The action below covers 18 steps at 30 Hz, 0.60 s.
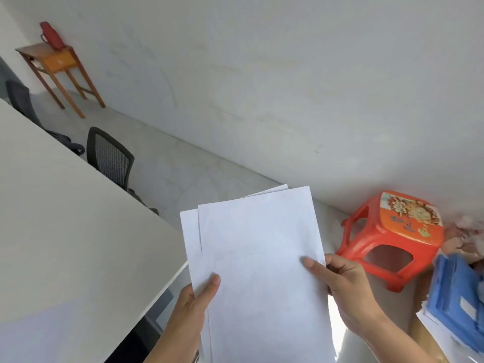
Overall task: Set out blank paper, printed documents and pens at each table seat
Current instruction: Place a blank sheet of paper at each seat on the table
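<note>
Both hands pinch the blank paper stack (256,244): thumbs pressed on top, fingers hidden underneath.
Left hand (192,303) takes the stack's left edge, right hand (345,284) the right edge, a little further up. The stack is held in the air just right of the white table (65,218) corner, not resting on it. Its long axis runs away from the person, far end toward the wall and leaning slightly right; the sheets are fanned, lower ones offset left. Two black mesh chairs (110,155) sit along the table's far side. Pale tiled floor, white wall. An orange plastic stool (392,239) stands right of the stack, blue folders (458,297) at the right edge. A wooden side table (60,64) in the far corner carries a red flask (51,35).
</note>
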Tool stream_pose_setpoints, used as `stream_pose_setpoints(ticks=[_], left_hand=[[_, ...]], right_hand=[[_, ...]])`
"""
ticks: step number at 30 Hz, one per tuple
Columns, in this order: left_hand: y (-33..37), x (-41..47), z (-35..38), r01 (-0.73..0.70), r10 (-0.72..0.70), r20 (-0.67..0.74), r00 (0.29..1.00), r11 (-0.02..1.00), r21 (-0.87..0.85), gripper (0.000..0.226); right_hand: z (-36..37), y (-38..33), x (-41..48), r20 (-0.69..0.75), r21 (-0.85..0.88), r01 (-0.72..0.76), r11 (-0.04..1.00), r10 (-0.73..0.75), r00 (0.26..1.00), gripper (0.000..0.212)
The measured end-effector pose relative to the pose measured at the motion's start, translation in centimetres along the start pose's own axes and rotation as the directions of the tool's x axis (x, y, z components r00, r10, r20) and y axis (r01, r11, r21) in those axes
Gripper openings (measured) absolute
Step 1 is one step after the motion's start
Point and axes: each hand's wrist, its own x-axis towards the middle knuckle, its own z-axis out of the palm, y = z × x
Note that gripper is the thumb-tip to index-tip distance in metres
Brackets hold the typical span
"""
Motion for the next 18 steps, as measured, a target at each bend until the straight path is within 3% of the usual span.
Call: stream_pose_setpoints(ticks=[2, 4, 6, 8, 11, 15, 18], left_hand=[[1.3, 3.4, 1.4, -0.013, 0.013, 0.001, 1.000, 1.000, -0.011, 0.070], [3.0, 7.2, 2.8, -0.081, 0.081, -0.001, 0.997, 0.997, -0.008, 0.041], [5.5, 11.3, 3.8, -0.115, 0.115, -0.044, 0.992, 0.993, -0.012, 0.017], [8.5, 14.8, 4.4, -0.151, 0.150, -0.079, 0.986, 0.988, -0.011, 0.020], [12.3, 19.8, 4.3, -0.176, 0.173, -0.124, 0.977, 0.984, -0.017, 0.037], [15.9, 23.8, 4.0, -0.217, 0.216, -0.152, 0.964, 0.976, 0.009, 0.027], [17.8, 27.4, 2.7, -0.225, 0.213, -0.267, 0.940, 0.974, -0.014, 0.023]], right_hand=[[0.1, -1.3, 3.7, 0.011, 0.005, -0.006, 1.000, 0.006, 1.000, 0.045], [0.6, -3.0, 7.6, 0.020, -0.026, -0.027, 0.999, 0.028, 0.999, 0.052], [1.6, -4.9, 11.5, 0.025, -0.038, -0.056, 0.998, 0.057, 0.998, 0.030], [3.2, -7.1, 15.2, 0.080, -0.089, -0.081, 0.993, 0.088, 0.993, 0.022], [5.4, -9.4, 20.8, 0.113, -0.217, -0.051, 0.975, 0.077, 0.991, 0.033], [8.6, -10.4, 27.5, 0.124, -0.298, -0.017, 0.954, 0.056, 0.991, 0.037], [11.2, -10.6, 33.5, 0.194, -0.342, 0.000, 0.940, 0.070, 0.978, 0.036]])
